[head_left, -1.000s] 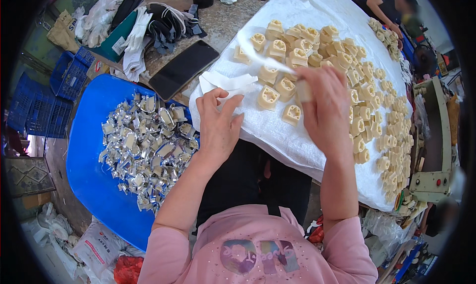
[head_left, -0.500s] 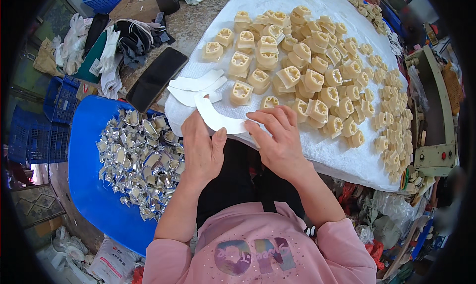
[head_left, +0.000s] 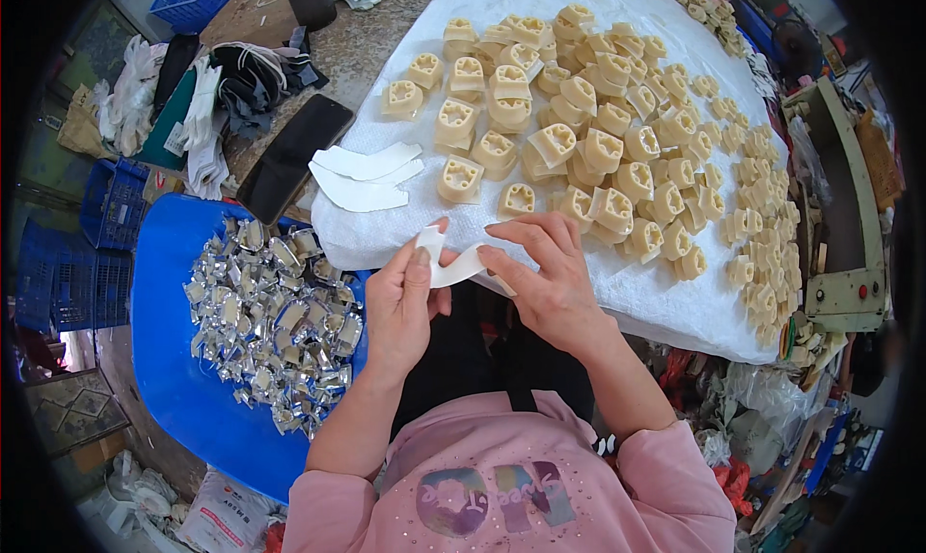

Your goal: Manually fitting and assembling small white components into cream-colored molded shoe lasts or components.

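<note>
Between my two hands a curved white strip (head_left: 455, 269) is bent into a tight U at the table's near edge. My left hand (head_left: 409, 297) pinches one end of it, thumb on top. At the other end, the thumb and fingertips of my right hand (head_left: 545, 268) grip the strip. More white curved strips (head_left: 362, 191) lie stacked flat on the cloth, just beyond my left hand. Past my right hand spreads a large group of cream-coloured hollow moulded pieces (head_left: 516, 199), some single and some heaped together.
A blue tub (head_left: 164, 350) full of small silvery pieces (head_left: 275, 312) stands at my left. A black phone (head_left: 294, 157) lies beside the white cloth (head_left: 386, 235). Gloves (head_left: 135, 90) and blue crates (head_left: 116, 201) are farther left; a grey-green metal frame (head_left: 844, 215) is at right.
The strip was a wide open arc and is now bent much tighter, nearer my body. My left hand has moved right and turned, its thumb now over the strip. The view has shifted slightly.
</note>
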`<state>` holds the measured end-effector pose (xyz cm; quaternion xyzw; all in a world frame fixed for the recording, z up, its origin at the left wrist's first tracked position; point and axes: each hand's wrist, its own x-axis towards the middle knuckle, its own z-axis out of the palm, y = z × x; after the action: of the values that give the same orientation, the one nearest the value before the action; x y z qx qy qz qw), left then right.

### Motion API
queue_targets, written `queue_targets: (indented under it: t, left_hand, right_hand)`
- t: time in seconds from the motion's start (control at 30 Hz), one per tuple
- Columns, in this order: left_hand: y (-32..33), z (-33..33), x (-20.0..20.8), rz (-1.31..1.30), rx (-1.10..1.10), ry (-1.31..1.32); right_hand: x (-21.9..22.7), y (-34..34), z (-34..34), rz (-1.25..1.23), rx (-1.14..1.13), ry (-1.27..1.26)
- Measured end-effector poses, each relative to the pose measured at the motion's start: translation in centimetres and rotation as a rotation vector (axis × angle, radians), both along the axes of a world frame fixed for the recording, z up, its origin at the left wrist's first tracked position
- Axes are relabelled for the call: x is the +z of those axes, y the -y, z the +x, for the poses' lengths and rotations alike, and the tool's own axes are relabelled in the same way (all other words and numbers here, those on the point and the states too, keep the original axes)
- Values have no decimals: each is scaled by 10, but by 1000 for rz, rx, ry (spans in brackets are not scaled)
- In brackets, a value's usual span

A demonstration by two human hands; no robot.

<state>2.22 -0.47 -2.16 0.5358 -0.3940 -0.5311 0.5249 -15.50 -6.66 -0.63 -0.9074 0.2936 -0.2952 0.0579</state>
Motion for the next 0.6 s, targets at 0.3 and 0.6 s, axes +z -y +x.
queue_targets:
  t: [0.3, 0.6]
  left_hand:
    - [0, -1, -4, -106, 208, -550]
    - [2, 3, 8, -53, 257, -741]
  right_hand:
    - [12, 5, 7, 1, -190, -33]
    - [-5, 29, 1, -193, -338, -287]
